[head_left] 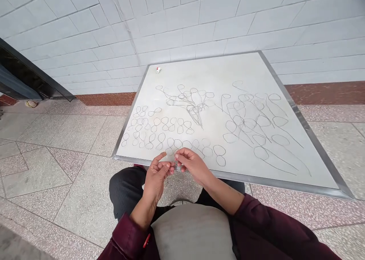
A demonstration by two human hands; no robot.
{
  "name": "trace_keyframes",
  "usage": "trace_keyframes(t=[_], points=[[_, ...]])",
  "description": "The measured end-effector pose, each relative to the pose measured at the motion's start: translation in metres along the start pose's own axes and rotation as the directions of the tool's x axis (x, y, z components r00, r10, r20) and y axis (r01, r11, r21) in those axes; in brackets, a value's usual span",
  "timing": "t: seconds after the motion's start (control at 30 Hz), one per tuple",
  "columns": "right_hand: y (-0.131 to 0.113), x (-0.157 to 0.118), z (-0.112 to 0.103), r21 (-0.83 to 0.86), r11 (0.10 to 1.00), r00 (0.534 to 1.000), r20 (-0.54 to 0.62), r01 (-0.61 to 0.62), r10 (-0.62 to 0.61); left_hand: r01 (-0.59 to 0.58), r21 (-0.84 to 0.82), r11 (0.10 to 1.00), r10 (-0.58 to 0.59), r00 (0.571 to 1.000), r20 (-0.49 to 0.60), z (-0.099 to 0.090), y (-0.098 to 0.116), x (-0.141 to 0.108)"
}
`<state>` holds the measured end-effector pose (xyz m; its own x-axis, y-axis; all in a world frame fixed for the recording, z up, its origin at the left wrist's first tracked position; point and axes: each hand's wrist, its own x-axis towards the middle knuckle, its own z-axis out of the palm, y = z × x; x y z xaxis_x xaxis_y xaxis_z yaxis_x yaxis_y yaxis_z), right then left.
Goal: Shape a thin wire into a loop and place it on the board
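My left hand (157, 173) is pinched, thumb against fingers, on a thin pale-reddish strand (170, 170). Its index finger is stretched out and has a pale band near the tip. Close beside it, my right hand (189, 161) also has thumb and fingertips pressed together; what lies in that pinch is too small to make out. Both hands are over the near edge of a white tabletop (211, 69). Just beyond them lie several thin dark figure-eight loops (219, 155), wire-like in look.
More figure-eight loops (151, 140) are at the table's left. Single loops with long stems lie in a heap (196, 109) mid-table and spread at the right (261, 152). A small white-and-red object (158, 70) sits at the far left corner. A tiled wall (182, 27) stands behind.
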<state>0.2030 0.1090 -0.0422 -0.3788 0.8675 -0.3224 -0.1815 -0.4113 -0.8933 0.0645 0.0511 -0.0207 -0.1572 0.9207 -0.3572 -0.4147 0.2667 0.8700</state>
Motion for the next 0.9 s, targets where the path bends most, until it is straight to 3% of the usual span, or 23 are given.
trace_keyframes(t=[0.17,0.3,0.47,0.53,0.63,0.7,0.9], points=[[-0.015,-0.005,-0.005,0.057,0.998,0.996,-0.084,0.006,-0.002,0.030,0.036,0.999,-0.032,0.999,0.036,-0.002,-0.001,0.002],[-0.026,-0.005,-0.004,0.055,0.997,0.989,-0.137,0.055,-0.047,-0.019,0.113,0.993,0.015,0.999,0.034,-0.012,-0.005,0.005],[-0.045,0.015,-0.001,-0.075,0.991,0.976,-0.185,0.107,-0.119,-0.134,0.391,0.911,0.178,0.981,-0.079,-0.054,-0.003,0.006],[-0.057,0.035,-0.001,-0.122,0.987,0.969,-0.210,0.104,-0.129,-0.183,0.449,0.875,0.278,0.948,-0.156,-0.083,0.000,0.008],[-0.076,0.079,-0.001,-0.157,0.983,0.963,-0.235,0.099,-0.134,-0.219,0.567,0.794,0.448,0.841,-0.302,-0.130,0.003,0.014],[-0.087,0.114,0.000,-0.179,0.982,0.960,-0.258,0.066,-0.112,-0.222,0.607,0.763,0.499,0.799,-0.335,-0.157,0.001,0.018],[-0.092,0.207,0.004,-0.224,0.966,0.940,-0.339,-0.128,0.046,-0.111,0.810,0.576,0.551,0.784,-0.284,-0.210,-0.021,0.027]])
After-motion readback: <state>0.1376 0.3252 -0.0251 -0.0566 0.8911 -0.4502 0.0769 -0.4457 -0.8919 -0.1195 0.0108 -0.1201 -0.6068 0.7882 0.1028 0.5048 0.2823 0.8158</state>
